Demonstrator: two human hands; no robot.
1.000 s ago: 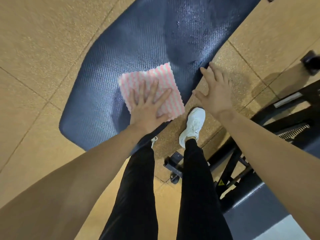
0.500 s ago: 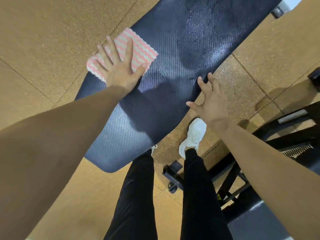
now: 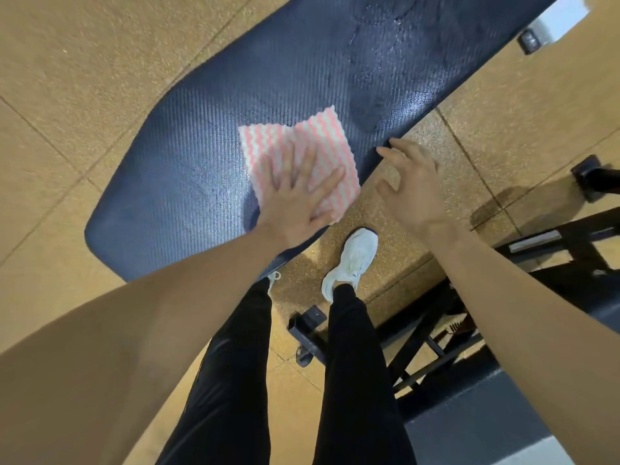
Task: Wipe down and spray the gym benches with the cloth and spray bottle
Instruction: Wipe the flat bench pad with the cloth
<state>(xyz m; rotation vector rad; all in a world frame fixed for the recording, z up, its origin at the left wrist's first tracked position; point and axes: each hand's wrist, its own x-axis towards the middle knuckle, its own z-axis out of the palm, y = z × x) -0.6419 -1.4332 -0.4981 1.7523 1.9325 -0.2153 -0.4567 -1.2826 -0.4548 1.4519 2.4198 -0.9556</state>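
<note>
— Back from the upper-left edge of the desk (image 3: 188, 156), has the cloth (image 3: 322, 139) come to mid-frame?
— Yes. The left grip (image 3: 298, 203) is released, palm flat and fingers spread, pressing it onto the dark pad.
— And the right grip (image 3: 414, 186)?
— Released too and holding nothing, fingers loosely bent, tips at the desk's right edge. Beyond, wet streaks (image 3: 385, 55) glisten toward the upper right.

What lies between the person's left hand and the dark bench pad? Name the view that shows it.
The pink-and-white cloth, pressed flat onto the bench pad by the left hand. The head view shows it.
</note>
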